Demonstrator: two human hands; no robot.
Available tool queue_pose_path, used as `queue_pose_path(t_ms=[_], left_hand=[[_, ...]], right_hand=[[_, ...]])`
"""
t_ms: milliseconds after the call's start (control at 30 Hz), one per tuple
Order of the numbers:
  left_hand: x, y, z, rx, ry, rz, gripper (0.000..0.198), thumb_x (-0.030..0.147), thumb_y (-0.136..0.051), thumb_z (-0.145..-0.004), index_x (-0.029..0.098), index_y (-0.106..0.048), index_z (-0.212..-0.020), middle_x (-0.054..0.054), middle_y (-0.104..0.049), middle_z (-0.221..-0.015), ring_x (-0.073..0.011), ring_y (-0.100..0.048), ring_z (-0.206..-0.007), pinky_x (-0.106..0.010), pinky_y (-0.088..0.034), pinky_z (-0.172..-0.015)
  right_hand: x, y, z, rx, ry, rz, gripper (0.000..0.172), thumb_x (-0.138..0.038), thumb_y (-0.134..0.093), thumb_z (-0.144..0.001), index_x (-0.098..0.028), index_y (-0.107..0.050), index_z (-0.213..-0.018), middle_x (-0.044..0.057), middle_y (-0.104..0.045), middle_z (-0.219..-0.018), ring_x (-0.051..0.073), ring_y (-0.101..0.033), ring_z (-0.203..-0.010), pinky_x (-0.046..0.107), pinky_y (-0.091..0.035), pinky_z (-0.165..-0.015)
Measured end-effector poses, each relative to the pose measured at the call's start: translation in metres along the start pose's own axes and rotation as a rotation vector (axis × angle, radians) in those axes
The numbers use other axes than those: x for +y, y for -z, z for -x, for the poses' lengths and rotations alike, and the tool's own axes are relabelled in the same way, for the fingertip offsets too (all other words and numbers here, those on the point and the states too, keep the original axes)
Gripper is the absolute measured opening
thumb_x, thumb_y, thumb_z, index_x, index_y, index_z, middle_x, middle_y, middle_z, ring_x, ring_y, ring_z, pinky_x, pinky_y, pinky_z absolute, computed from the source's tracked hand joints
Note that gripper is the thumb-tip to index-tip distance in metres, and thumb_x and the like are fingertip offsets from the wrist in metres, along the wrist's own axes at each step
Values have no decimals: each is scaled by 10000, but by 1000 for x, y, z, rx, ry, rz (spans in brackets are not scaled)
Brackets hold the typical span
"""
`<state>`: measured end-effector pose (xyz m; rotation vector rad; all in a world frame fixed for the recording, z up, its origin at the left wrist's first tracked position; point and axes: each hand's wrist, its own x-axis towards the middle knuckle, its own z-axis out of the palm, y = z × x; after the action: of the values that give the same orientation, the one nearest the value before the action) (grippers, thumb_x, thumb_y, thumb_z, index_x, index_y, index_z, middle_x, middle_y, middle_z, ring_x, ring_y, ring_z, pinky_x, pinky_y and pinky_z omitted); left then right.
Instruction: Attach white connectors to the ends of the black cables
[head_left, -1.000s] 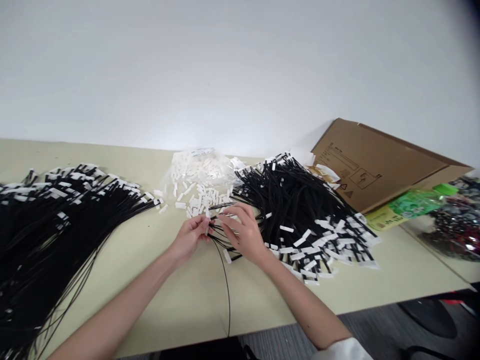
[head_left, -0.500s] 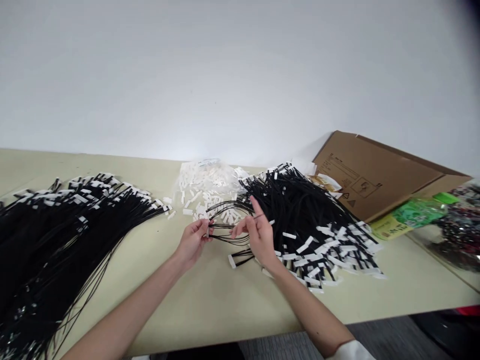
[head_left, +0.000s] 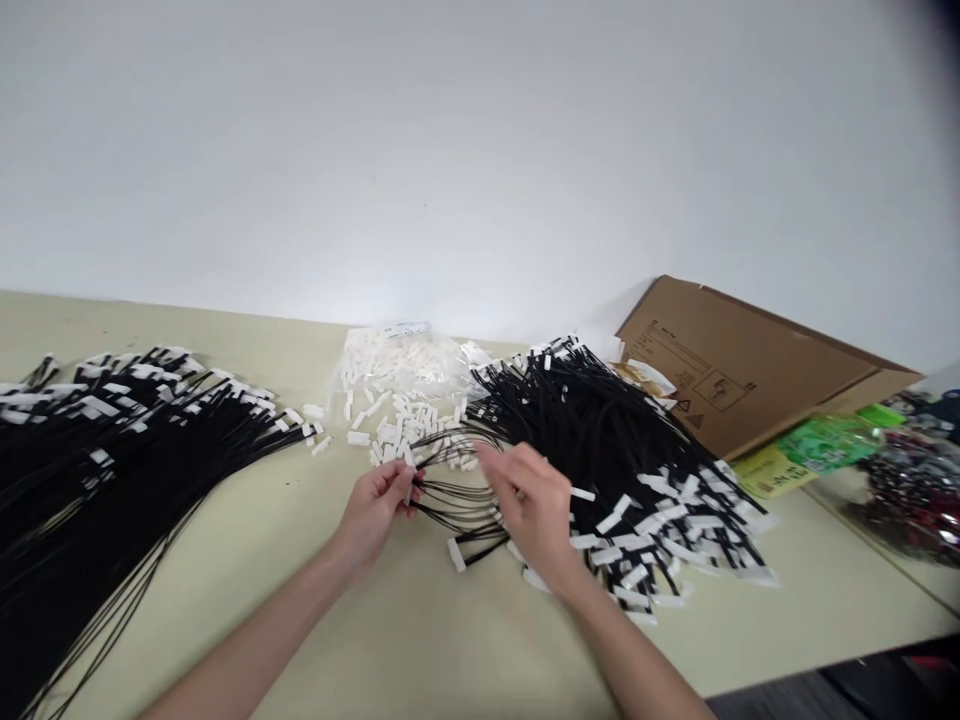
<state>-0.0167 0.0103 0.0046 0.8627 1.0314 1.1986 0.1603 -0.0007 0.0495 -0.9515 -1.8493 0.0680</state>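
Observation:
My left hand (head_left: pixel 369 510) pinches a white connector housing (head_left: pixel 409 484) between thumb and fingers. Thin black wires (head_left: pixel 455 490) fan out of that housing and bow over toward my right hand (head_left: pixel 536 510). The right fingers are curled together at the wires' far side; what they grip, if anything, is too blurred to make out. Just below the wires, a second white connector (head_left: pixel 456 554) lies on the table at the end of a short black bundle. Behind the left hand are loose white connector housings (head_left: pixel 409 425).
Black wire harnesses with white ends form a heap (head_left: pixel 607 430) on the right and a larger heap (head_left: pixel 142 500) on the left. A clear plastic bag (head_left: pixel 397 355) of white pieces sits by the wall. Cardboard (head_left: pixel 757 365) leans at the right, behind a green bottle (head_left: pixel 825 447).
My right hand's outstretched index finger has folded in, and that hand sits slightly lower and farther right. The left hand still holds the connector housing. The whole view has shifted a little.

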Motion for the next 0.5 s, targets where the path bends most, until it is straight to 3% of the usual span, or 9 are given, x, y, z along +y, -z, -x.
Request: queue_pose_path(t_ms=[133, 500], left_hand=[[2, 3, -1, -40, -19, 28, 278, 408, -658, -657, 138, -606, -693, 6, -535, -592, -102, -460, -558, -199, -368, -485], [7, 1, -1, -11, -19, 31, 294, 413, -673, -644, 127, -612, -673, -7, -532, -591, -107, -459, -571, -205, -386, -492]], right_hand=[[-9, -15, 9, 21, 165, 118, 115, -106, -560, -787, -154, -655, -831, -6, -497, -530, 95, -392, -510, 231, -326, -478], [0, -13, 7, -5, 201, 142, 104, -88, -595, -746, -167, -627, -807, -5, -548, -572, 99, -395, -539, 242, -331, -509]])
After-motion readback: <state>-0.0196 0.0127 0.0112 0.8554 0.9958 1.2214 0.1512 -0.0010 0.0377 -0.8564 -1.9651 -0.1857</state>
